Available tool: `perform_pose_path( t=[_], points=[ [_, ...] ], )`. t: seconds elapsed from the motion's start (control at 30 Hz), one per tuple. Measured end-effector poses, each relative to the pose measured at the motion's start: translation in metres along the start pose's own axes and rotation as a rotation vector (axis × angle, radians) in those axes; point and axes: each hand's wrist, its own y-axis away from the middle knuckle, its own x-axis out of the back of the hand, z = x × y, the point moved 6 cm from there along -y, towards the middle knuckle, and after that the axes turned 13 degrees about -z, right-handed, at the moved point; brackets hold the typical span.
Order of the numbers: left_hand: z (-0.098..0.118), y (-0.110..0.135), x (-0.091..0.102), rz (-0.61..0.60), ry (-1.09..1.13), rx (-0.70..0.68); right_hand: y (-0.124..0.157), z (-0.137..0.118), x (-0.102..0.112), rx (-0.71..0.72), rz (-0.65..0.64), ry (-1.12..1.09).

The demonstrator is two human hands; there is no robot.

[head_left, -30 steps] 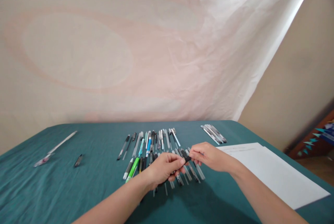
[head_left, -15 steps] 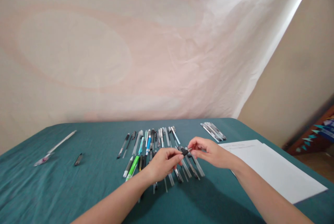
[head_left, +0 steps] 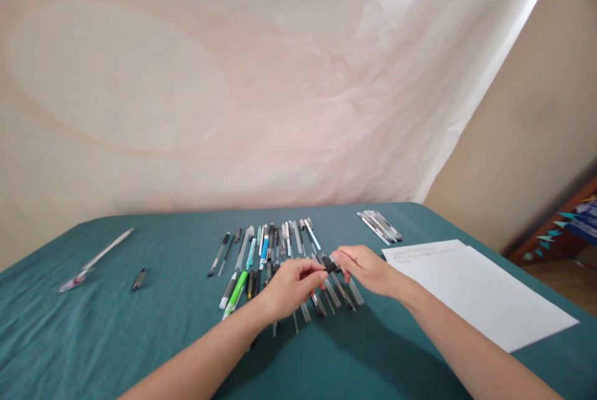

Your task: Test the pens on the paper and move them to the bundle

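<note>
My left hand [head_left: 293, 288] is closed in a pinch on the near end of a short black pen part [head_left: 330, 267], held over the rows of pens. At its other end, the thumb and fingers of my right hand [head_left: 366, 269] are pressed together; they hide that tip. Under and around both hands lie many pens, among them a bright green marker [head_left: 236, 293], a blue-and-white pen [head_left: 264, 249] and a pale turquoise pen [head_left: 250, 252]. Clear-barrelled pens [head_left: 333, 291] show below the fingers, partly covered by my left hand.
A stack of pens [head_left: 380, 226] lies at the back right, beyond white paper sheets [head_left: 476, 291] with faint writing. On the left of the green cloth [head_left: 93, 338] are a long white stick-like item [head_left: 100, 258] in clear wrapping and a short dark pen piece [head_left: 138, 279].
My right hand has turned and closed in against the black pen part, the gap between both hands narrowing. The whole view has shifted slightly.
</note>
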Motion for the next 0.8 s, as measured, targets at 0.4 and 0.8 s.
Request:
perform_pose_path(
  t=[0.4,0.8],
  points=[
    [0.008,0.002,0.004,0.022,-0.126,-0.030,0.004,-0.005,-0.001,0.033,-0.083,-0.017],
    [0.015,0.004,0.007,0.096,-0.398,-0.136,-0.003,0.015,-0.016,-0.051,-0.149,-0.368]
  ],
)
